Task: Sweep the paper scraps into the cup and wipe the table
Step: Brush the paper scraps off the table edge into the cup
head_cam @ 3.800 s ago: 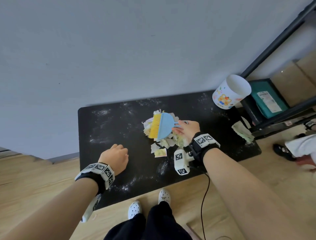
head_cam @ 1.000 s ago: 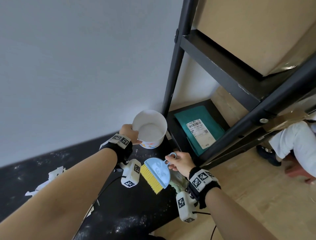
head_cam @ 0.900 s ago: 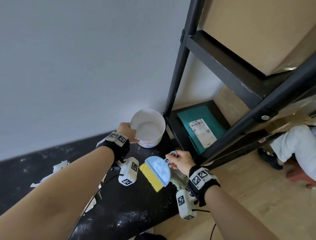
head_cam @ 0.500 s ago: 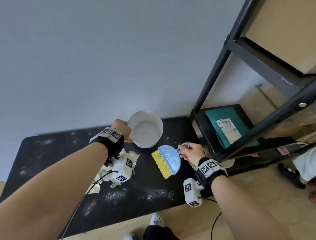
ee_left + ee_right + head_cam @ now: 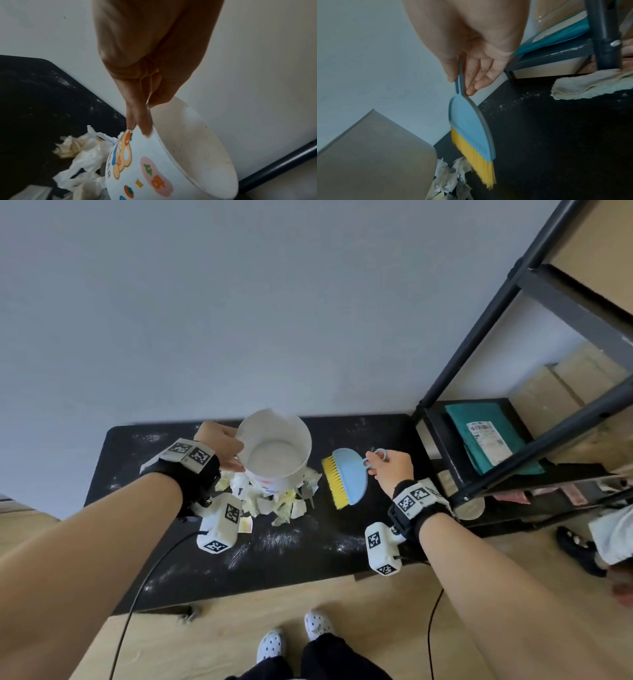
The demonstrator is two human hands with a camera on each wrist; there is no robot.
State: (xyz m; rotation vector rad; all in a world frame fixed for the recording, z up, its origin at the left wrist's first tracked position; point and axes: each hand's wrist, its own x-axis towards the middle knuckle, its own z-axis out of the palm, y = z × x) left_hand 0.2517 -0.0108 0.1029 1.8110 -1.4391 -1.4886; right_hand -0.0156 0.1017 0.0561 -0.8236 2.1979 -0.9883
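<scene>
The cup is pinched at its rim by the left hand, above the paper scraps on the table. The brush, gripped by the right hand, is held just right of them, bristles facing left.

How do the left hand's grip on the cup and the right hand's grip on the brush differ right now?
The left hand pinches the cup at its rim, thumb inside; the right hand pinches the brush by its thin handle. The cup is tilted above the paper scraps, its mouth empty; the brush hangs bristles down beside the pile. Both are held off the black table.
</scene>
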